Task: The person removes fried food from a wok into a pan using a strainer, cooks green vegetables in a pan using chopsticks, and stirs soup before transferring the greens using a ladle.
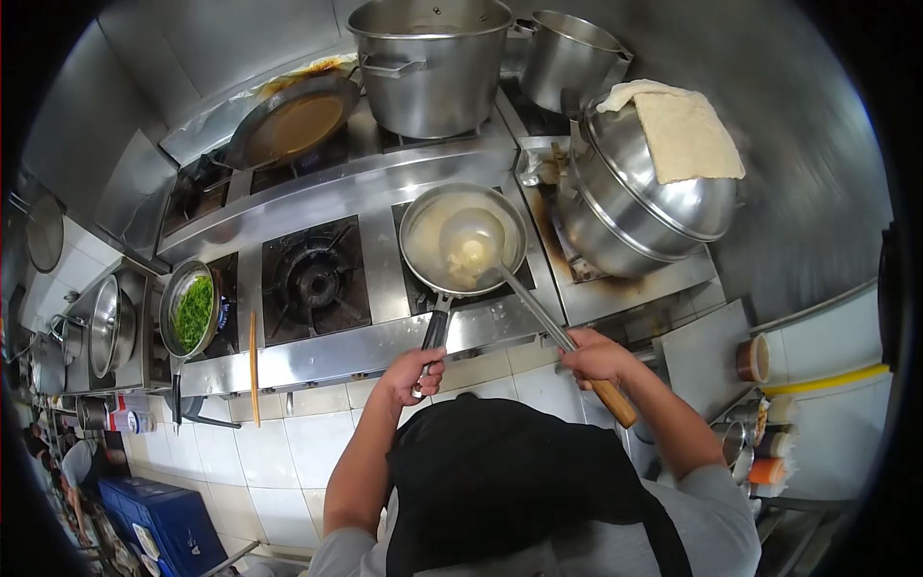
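Listing from the head view, beside the stainless-steel stove (pixel 385 337):

One round metal pan (pixel 517 229) with a black handle, on the burner toward the right end of the stove's front edge; pale liquid (pixel 431 219) inside. Handle turned outward, apparently for easy grasp.

One long steel ladle (pixel 538 313), wooden-ended; bowl within the pan's rim, contact with the bottom hard to tell.

Left hand (pixel 411 377): fingers clamped round the pan's handle, probably to steady it; forearm rising steeply toward the front edge.

Right hand (pixel 598 360): fingers wrapped round the ladle near its wooden end, presumably away from the heat; elbow bent, forearm slanting inward.

Two long wooden chopsticks (pixel 254 370), jutting over the front edge, perhaps for quick pickup.

One round pan (pixel 175 333) of chopped greens (pixel 195 313), left end.
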Demonstrator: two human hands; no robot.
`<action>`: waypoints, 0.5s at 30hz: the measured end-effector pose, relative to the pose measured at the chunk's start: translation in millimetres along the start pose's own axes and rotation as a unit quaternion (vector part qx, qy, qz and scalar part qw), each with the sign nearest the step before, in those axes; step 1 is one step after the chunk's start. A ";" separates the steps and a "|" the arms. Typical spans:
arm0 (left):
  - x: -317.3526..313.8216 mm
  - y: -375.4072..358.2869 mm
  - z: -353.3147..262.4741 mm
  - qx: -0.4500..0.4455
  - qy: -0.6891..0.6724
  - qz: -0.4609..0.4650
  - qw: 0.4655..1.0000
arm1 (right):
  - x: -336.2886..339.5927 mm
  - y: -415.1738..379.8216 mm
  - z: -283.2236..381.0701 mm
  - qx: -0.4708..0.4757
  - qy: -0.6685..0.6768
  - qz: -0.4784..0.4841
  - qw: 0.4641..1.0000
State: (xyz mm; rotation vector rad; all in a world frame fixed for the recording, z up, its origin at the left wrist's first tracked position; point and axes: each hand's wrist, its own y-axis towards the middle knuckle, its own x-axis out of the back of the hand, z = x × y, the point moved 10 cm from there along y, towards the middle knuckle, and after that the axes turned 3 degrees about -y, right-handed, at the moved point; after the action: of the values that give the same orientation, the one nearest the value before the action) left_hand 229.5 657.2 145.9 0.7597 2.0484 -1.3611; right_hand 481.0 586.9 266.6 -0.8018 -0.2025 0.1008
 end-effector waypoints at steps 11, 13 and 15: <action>3.6 1.4 2.0 0.011 0.009 -0.002 1.000 | 10.9 0.8 3.3 0.017 -0.064 -0.064 0.996; 5.8 2.3 2.7 0.011 0.005 -0.007 1.000 | 15.9 5.0 -0.6 0.033 -0.097 -0.080 0.991; 6.6 3.4 2.7 0.009 0.008 -0.004 1.000 | 19.7 4.1 -1.5 0.049 -0.132 -0.098 0.985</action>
State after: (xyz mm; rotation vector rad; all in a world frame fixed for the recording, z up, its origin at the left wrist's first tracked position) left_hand 227.8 656.8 138.2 0.7729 2.0555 -1.3828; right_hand 500.5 592.0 265.4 -0.6659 -0.5219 0.0313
